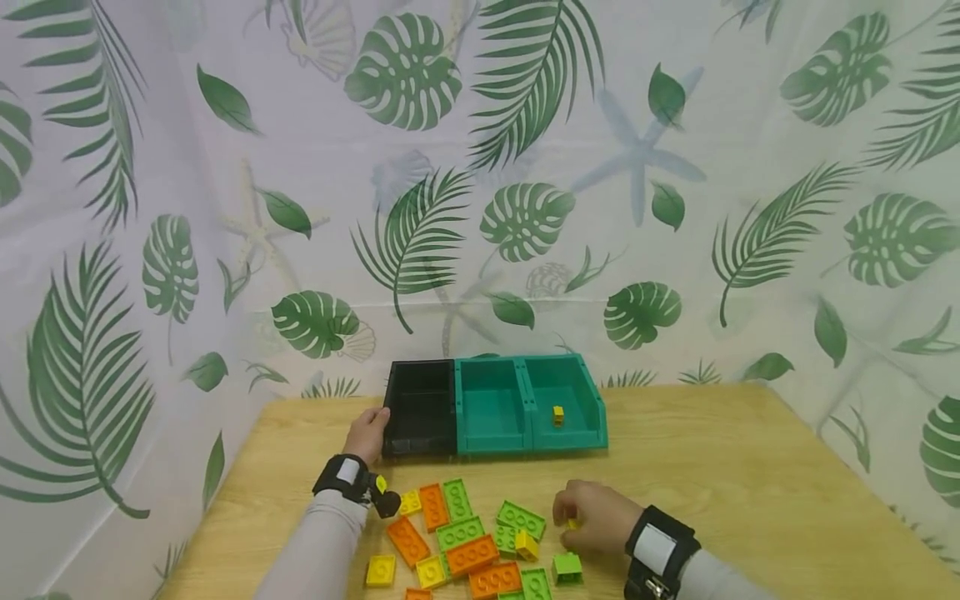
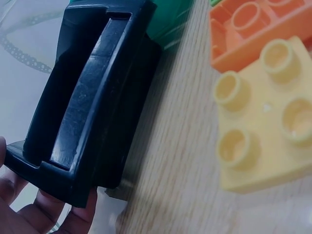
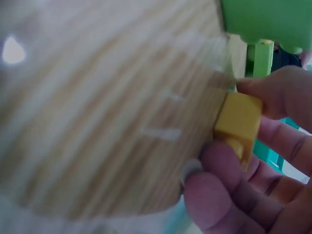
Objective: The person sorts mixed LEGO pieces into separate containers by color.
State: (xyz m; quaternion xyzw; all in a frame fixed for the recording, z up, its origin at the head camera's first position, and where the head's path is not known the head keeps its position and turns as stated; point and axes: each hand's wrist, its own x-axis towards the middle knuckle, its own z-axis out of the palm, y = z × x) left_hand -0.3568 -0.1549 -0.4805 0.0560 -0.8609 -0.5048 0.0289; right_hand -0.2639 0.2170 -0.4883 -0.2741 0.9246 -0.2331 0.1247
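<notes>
My left hand [image 1: 367, 435] grips the near left edge of a black storage bin [image 1: 423, 408], and its fingers [image 2: 41, 212] curl round the outer side. Two teal bins [image 1: 491, 408] stand joined to that bin's right side, the right one with a small yellow brick [image 1: 558, 416] in it. Over the table's right part, my right hand [image 1: 600, 517] pinches another small yellow toy brick [image 3: 239, 117] between thumb and fingers, close over the wood. Only a sliver of this brick shows in the head view. A green brick [image 1: 567, 568] lies beside the hand.
Several orange, green and yellow building bricks lie in a loose cluster between the arms, among them an orange brick [image 1: 472, 554] and a yellow brick [image 1: 381, 571]. The wooden table [image 1: 712, 467] meets a leaf-patterned curtain [image 1: 525, 275] behind the bins.
</notes>
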